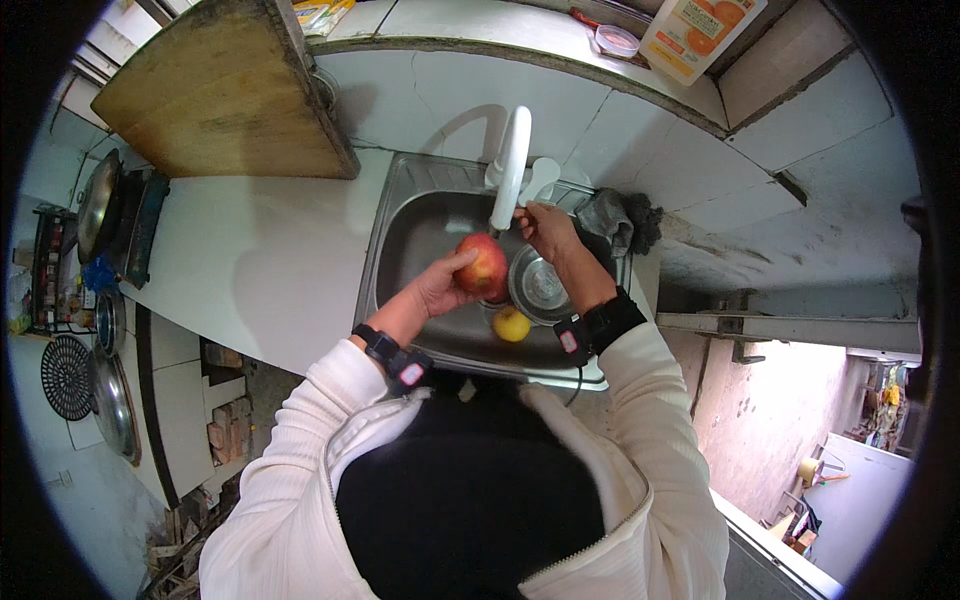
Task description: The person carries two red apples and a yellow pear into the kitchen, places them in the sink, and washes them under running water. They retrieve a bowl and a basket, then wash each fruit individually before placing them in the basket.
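My left hand (pixel 442 286) holds a red apple (pixel 481 266) over the stainless steel sink (pixel 405 240), just below the spout of a white faucet (pixel 514 154). Beside the spout, on its right, my right hand (pixel 547 231) is raised with bent fingers near the white faucet handle (pixel 541 176); whether the fingertips touch anything is unclear. A round metal bowl (pixel 538 285) stands in the sink under my right forearm, partly hidden by it. Near it on the sink bottom lies a yellow apple (pixel 511 324).
Grey and dark cloths (pixel 611 221) hang at the sink's right back corner. A wooden board (pixel 225 97) leans at the back of the white counter (pixel 300 255), left of the sink. On the ledge above stand a large labelled bottle (pixel 701 34) and a small round container (pixel 617 40).
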A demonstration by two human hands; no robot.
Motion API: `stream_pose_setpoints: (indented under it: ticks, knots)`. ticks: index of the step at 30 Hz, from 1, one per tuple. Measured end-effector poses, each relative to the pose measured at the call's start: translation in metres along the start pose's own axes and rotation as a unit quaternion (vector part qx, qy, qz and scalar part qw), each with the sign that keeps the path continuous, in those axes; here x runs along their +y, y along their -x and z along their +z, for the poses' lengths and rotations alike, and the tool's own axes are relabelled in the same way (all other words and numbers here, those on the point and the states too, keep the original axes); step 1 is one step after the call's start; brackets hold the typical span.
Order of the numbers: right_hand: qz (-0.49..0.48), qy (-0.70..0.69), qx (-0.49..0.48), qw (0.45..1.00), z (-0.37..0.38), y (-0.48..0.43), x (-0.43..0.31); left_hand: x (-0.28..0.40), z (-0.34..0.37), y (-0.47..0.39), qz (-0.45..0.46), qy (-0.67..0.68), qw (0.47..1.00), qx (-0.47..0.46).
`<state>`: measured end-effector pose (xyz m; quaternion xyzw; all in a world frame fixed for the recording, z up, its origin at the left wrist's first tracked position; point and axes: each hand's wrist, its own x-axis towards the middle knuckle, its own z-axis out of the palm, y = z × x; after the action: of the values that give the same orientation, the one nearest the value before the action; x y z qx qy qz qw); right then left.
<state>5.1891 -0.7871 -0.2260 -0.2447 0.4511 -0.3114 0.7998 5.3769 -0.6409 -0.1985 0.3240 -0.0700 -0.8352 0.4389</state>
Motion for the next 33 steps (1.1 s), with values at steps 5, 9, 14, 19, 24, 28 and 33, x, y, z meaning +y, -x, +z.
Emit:
stream_pose_setpoints:
  ticks: [5,9,14,19,24,28,33]
  knots:
    - [-0.010,-0.079,-0.009,0.997,0.001,0.006,0.007,-0.003,0.001,-0.003,-0.025,-0.005,1.000,0.009]
    - [-0.012,-0.078,-0.012,0.997,0.001,0.005,0.008,-0.007,0.002,-0.007,-0.040,-0.015,0.999,0.015]
    - [-0.033,-0.013,0.007,0.999,0.003,-0.002,0.010,-0.011,0.004,-0.008,-0.043,-0.021,0.999,0.009]
    - [-0.034,0.084,0.014,0.996,0.002,-0.001,0.011,-0.007,0.007,-0.007,-0.037,-0.033,0.998,0.024]
    - [0.003,0.081,-0.020,0.997,-0.002,-0.001,0.000,-0.012,-0.003,-0.011,-0.026,-0.059,0.998,0.028]
    - [-0.075,0.247,0.034,0.965,-0.038,0.014,0.008,-0.024,-0.026,-0.012,-0.027,-0.099,0.994,0.047]
    - [-0.208,0.786,0.222,0.539,-0.119,0.061,0.056,-0.042,-0.048,-0.015,-0.019,-0.136,0.987,0.088]
